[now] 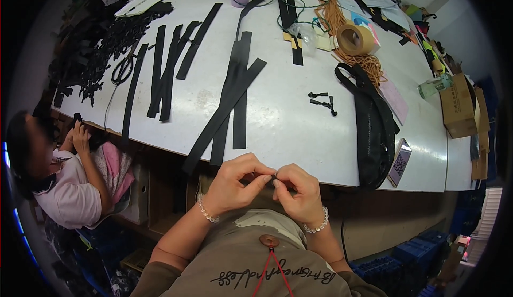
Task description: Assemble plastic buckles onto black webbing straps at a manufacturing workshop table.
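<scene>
Just off the table's front edge, my left hand (239,183) and my right hand (296,191) meet fingertip to fingertip. Both pinch a small dark piece (273,180) between thumbs and index fingers; most of it is hidden, so its kind does not show. Beyond my hands, long flat black straps (227,110) lie crossed, with one end hanging over the table edge. Several small black zipper pulls or cord ends (324,103) rest farther to the right. A black zippered pouch (375,131) with a strap loop lies right of them.
The white table (315,147) holds more black straps (171,72), scissors (123,70) and a heap of black pieces (115,40) at left. Brown tape (355,39), orange cord (368,64), a phone (399,162) and a cardboard box (458,106) stand right. A co-worker (75,179) sits at left.
</scene>
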The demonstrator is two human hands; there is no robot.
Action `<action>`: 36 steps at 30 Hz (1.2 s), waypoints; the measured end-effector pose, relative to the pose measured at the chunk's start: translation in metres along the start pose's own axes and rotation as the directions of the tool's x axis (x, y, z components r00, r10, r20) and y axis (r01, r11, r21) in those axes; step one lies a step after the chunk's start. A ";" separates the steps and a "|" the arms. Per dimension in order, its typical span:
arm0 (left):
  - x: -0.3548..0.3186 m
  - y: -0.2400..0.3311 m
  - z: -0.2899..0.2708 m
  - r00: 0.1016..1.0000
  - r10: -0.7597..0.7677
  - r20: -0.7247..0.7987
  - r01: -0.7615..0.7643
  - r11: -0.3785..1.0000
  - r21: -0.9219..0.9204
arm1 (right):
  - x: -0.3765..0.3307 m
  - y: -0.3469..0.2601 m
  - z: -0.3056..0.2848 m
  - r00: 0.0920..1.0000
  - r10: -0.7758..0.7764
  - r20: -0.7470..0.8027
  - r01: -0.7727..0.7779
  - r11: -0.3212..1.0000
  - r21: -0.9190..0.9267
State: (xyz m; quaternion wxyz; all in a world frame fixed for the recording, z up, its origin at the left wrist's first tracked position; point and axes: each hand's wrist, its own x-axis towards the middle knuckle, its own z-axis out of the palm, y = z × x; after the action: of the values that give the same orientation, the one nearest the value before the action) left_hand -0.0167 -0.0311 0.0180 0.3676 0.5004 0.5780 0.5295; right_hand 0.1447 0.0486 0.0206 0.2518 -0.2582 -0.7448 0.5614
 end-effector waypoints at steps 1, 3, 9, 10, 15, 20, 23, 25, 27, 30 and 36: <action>0.001 0.001 -0.001 0.999 -0.031 0.020 0.031 0.999 -0.014 | 0.000 0.002 0.000 1.000 -0.001 0.001 0.001 1.000 0.001; 0.003 0.000 -0.005 0.997 -0.054 0.057 0.056 0.998 -0.024 | -0.002 0.007 0.000 0.999 -0.034 0.006 0.034 0.998 0.046; 0.003 -0.005 -0.007 0.977 -0.154 0.145 0.171 0.979 -0.115 | -0.010 0.019 0.007 0.997 0.076 -0.010 -0.069 0.943 0.325; 0.003 -0.007 -0.006 0.971 -0.180 0.159 0.204 0.968 -0.150 | -0.010 0.019 0.009 0.997 0.075 -0.010 -0.068 0.943 0.326; -0.002 -0.005 0.007 0.983 -0.181 0.034 0.181 0.914 -0.364 | -0.005 0.020 0.010 0.991 0.074 -0.107 -0.018 0.891 0.454; -0.004 -0.006 0.012 0.973 -0.230 -0.030 0.197 0.887 -0.417 | -0.005 0.018 0.010 0.989 0.105 -0.106 -0.040 0.870 0.491; -0.006 -0.010 0.014 0.951 -0.305 -0.048 0.239 0.826 -0.510 | -0.005 0.018 0.010 0.987 0.111 -0.120 -0.035 0.859 0.510; -0.009 -0.013 0.015 0.960 -0.273 -0.057 0.218 0.862 -0.458 | -0.005 0.018 0.010 0.987 0.106 -0.122 -0.029 0.859 0.511; -0.010 -0.013 0.017 0.958 -0.278 -0.072 0.213 0.856 -0.471 | -0.006 0.018 0.011 0.987 0.097 -0.130 -0.021 0.871 0.491; -0.010 -0.015 0.020 0.953 -0.290 -0.086 0.209 0.838 -0.504 | -0.007 0.017 0.011 0.985 0.111 -0.133 -0.034 0.877 0.479; -0.012 -0.023 0.022 0.958 -0.268 -0.100 0.175 0.825 -0.537 | -0.007 0.016 0.012 0.987 0.113 -0.113 -0.046 0.877 0.478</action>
State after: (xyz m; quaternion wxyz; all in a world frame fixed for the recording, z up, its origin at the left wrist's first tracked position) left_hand 0.0024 -0.0363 -0.0090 0.4979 0.2632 0.4957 0.6611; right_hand 0.1435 0.0392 0.0014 0.3346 -0.2574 -0.5547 0.7170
